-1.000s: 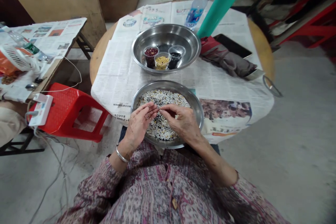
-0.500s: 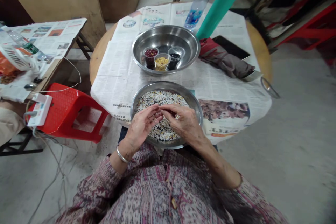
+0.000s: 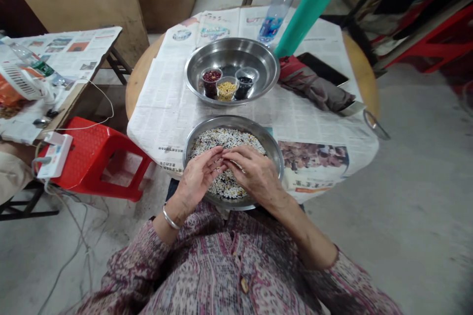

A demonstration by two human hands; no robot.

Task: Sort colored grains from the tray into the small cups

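My left hand point(image 3: 198, 173) is half turned up over the near steel basin point(image 3: 276, 155), its fingers stretched out and slightly curved. Against its fingertips, my right hand point(image 3: 254, 172) has its thumb and fingers drawn together. Whatever lies between them is hidden or too small to make out. Below both hands, the basin holds mixed grains point(image 3: 229, 139), mostly white with black and yellow ones among them. Beyond it, a wider steel basin point(image 3: 254, 51) carries three clear cups: dark red beans point(image 3: 211, 78), yellow kernels point(image 3: 226, 89) and black grains point(image 3: 245, 83).
Newspaper point(image 3: 155, 103) covers the round table. A plastic bottle point(image 3: 275, 15), a tall green cylinder point(image 3: 314, 10), a folded umbrella point(image 3: 318, 86) and a dark phone point(image 3: 325, 69) are on it. Left are a red stool point(image 3: 107, 157) with a power strip point(image 3: 55, 155) and a fan point(image 3: 22, 81).
My right hand has shifted very slightly left, its fingers still at the left fingertips. The view has moved a little; the basins and cups stay in place.
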